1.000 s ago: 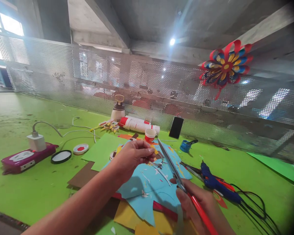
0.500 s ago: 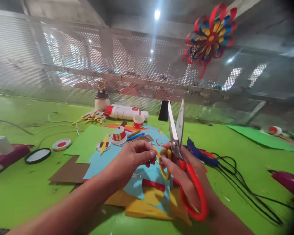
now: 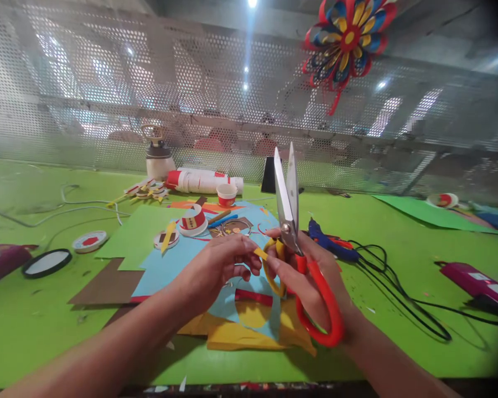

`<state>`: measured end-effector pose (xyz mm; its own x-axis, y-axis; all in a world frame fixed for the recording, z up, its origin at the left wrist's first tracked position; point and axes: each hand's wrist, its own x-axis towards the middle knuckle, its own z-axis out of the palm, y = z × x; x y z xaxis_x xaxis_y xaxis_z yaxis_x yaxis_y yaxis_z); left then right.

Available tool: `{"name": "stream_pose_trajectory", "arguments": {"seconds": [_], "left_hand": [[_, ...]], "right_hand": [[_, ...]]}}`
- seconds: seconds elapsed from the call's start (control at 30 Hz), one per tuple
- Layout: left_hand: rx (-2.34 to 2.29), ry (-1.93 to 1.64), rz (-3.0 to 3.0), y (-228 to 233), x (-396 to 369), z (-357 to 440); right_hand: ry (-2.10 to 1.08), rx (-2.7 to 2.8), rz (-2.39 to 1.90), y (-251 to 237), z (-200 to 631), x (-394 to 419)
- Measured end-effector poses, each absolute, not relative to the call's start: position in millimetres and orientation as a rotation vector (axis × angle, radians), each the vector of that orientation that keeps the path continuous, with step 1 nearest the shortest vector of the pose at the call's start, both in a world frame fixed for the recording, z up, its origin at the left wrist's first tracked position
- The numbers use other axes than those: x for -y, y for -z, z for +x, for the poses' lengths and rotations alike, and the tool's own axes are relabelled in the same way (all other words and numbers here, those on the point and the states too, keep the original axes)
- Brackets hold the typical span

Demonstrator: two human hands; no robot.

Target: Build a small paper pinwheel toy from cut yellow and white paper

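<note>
Clock positions taken from the hands, twelve pointing away from the wearer.

Left hand (image 3: 222,262) at nine: thumb and forefinger drawn together, apparently pinching one end of a yellow paper strip (image 3: 260,253). Right hand (image 3: 307,290) at three, doubly busy — red-handled scissors (image 3: 286,228) carried in the grip, fingertips on the same strip, which curls into a loop between the two. Blades point up toward twelve, parted a little, clear of the strip. Strip is held in the air above the tabletop (image 3: 390,354).

Below the hands, a blue paper sheet (image 3: 157,282); at six to seven, yellow paper (image 3: 240,340) with a folded look. At ten, an inverted red-and-white paper cup (image 3: 193,221); at eleven, a second paper cup (image 3: 226,194), upright. At two to three, a blue glue gun (image 3: 327,240), its black cord trailing toward four.

Step in hand, as I judge it: working the strip by fingertip, curling or straightening it, scissors parked meanwhile. Next move seems to call for a steady left pinch and light right fingertips, blade tips kept off the loop. Any cut would first need the scissors turned down toward the strip — no contact there now.
</note>
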<state>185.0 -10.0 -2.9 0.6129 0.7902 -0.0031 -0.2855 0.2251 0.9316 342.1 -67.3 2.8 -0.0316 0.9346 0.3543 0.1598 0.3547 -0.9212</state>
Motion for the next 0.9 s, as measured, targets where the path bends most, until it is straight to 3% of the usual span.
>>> {"name": "stream_pose_trajectory", "arguments": {"seconds": [0.3,0.63,0.9], "left_hand": [[-0.665,-0.654,1.454,-2,2,177],[-0.663,-0.617,1.620,-7,2,172],[-0.575,-0.649,1.250,-5,5,175]], "right_hand": [[-0.998,1.573,-1.066,-4,347,67],[-0.909,1.592,-1.078,-3,350,64],[-0.895,1.624,-1.051,-2,350,64]]}}
